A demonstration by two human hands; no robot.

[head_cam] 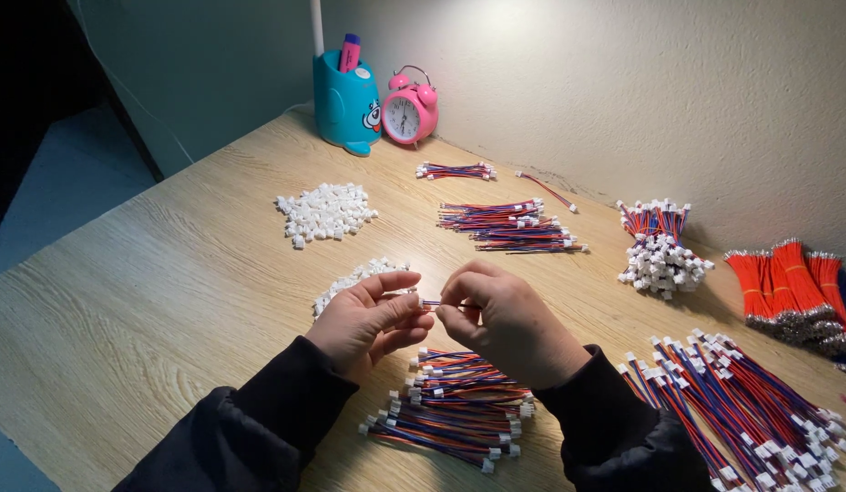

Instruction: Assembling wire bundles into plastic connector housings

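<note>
Head view, looking down on a pale wood-grain worktop (168, 301). Two hands, dark sleeves: left hand (368, 319) and right hand (505, 323), each grip pinched shut, thumb against fingers, on opposite ends of one thin red-and-blue wire lead (430, 303), held level just above the worktop between the two. Directly beneath the wrists, one loose heap of wire leads (455, 405) with small white plug ends. Two piles of small white plastic connector housings: near pile (350, 281) just beside the left hand, far pile (324, 212) well apart. Farther back, flat bundles of finished leads (509, 226), one small bundle (455, 170), one upright bundle with white plugs (658, 246). At right edge, bare-tipped red wires (787, 287) and a fanned heap (742, 410). Against the wall, one blue pen holder (345, 105) and one pink twin-bell alarm clock (409, 111). Open worktop at left, as far as its slanting edge.
</note>
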